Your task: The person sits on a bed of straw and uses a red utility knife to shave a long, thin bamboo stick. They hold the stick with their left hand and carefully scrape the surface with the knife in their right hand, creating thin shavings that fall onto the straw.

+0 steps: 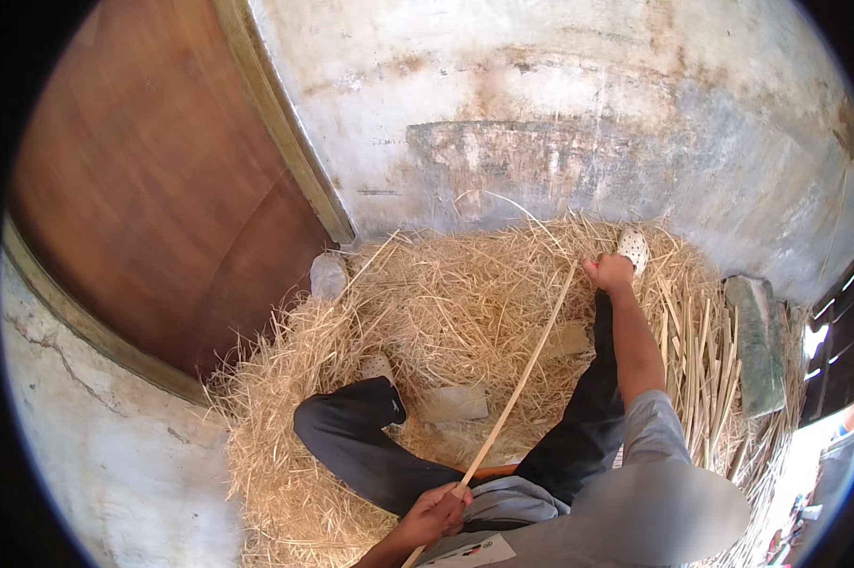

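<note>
A long, pale bamboo strip (514, 398) runs slantwise from my lap up to the far right. Close to my waist, my left hand (433, 514) is closed round its near part, and the lower end passes below the fist. My right arm is stretched out, with my right hand (611, 272) closed at the strip's far end beside my right shoe (633, 248). From there a thin, curled strand (517, 204) arcs up and left toward the wall. Whether either fist also hides a small tool cannot be seen.
Loose shavings (446, 284) cover the ground around my legs. Split bamboo sticks (696, 364) lie in a heap to the right, beside a grey-green slab (761, 346). A flat block (452, 403) sits between my legs. A stained wall (540, 95) and a brown door (171, 180) stand ahead.
</note>
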`<state>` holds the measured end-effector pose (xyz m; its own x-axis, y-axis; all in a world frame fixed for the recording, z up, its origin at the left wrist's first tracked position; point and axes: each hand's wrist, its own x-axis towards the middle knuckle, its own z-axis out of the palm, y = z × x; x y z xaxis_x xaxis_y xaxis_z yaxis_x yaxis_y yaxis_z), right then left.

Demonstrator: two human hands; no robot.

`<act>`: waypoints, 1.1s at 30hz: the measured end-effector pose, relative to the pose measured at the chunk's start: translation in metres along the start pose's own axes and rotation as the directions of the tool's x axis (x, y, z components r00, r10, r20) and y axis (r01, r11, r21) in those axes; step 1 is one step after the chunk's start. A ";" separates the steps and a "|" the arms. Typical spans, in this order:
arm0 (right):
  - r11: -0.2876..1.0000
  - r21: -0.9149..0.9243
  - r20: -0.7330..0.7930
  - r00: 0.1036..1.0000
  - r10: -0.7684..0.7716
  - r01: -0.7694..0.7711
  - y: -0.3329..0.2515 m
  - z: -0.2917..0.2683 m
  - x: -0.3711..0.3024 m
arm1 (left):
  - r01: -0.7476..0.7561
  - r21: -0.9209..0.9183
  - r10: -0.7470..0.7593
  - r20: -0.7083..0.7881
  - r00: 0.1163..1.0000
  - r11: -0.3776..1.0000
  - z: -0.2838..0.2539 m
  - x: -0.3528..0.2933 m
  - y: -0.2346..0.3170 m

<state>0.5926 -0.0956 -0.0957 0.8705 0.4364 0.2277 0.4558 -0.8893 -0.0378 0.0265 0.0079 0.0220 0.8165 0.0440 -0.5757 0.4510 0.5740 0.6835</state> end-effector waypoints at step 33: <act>0.925 0.361 -0.184 0.982 -0.053 0.118 -0.054 -0.147 -0.001 | -0.272 0.210 0.256 0.101 0.961 0.939 0.019 -0.029 -0.005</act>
<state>0.5397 -0.0686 0.0487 0.7960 0.4506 0.4042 0.5913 -0.7217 -0.3599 0.0072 -0.0118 0.0442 0.9368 0.1068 -0.3332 0.2770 0.3557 0.8926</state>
